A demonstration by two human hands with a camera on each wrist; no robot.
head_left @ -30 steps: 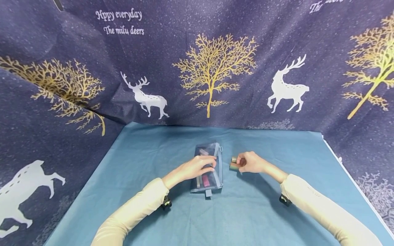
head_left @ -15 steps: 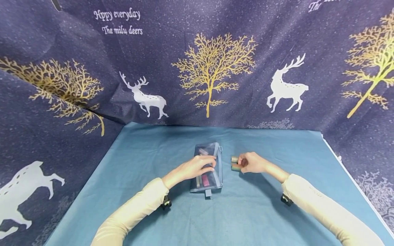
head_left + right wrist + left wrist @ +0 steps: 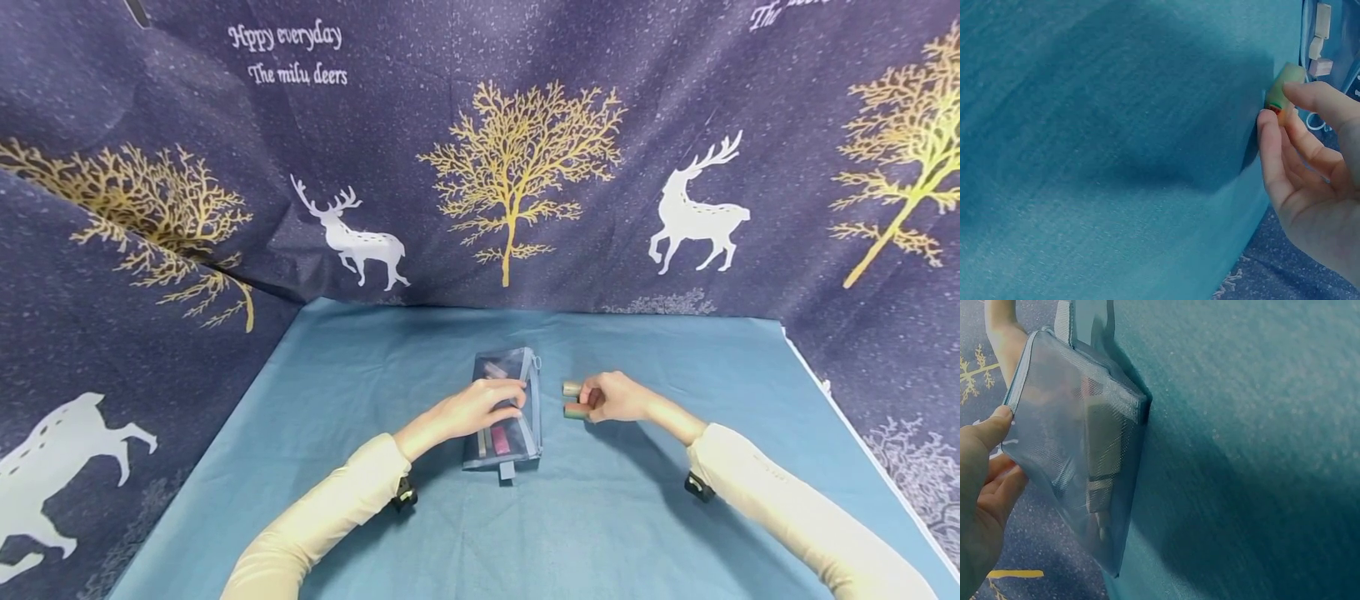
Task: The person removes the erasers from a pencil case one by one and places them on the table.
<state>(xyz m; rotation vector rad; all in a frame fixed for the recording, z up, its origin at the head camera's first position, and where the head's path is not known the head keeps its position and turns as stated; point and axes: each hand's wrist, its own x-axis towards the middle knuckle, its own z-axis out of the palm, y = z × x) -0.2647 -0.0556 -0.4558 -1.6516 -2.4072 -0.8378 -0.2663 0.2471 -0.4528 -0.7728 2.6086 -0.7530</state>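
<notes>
A bluish mesh zip pouch (image 3: pixel 519 442) stands on the blue cloth in the middle. My left hand (image 3: pixel 478 407) grips its zip edge; in the left wrist view the thumb lies over the rim of the pouch (image 3: pixel 1054 419). A pink item (image 3: pixel 500 440) and pale, slim items show through the mesh. Right of the pouch, my right hand (image 3: pixel 617 397) pinches a small green tube (image 3: pixel 577 410); its exact kind is unclear. In the right wrist view, thumb and fingertips hold this green tube (image 3: pixel 1285 84). A gold-toned tube (image 3: pixel 572 388) lies just behind it, close to the fingers.
Blue cloth (image 3: pixel 360 375) covers the table. A dark curtain (image 3: pixel 450 250) with deer and trees hangs at the back and left. A camera sits on each wrist, such as the left wrist camera (image 3: pixel 406 496).
The green tube has shifted slightly right, away from the pouch, and turned a little in my right fingers. My left hand and the pouch stay in place.
</notes>
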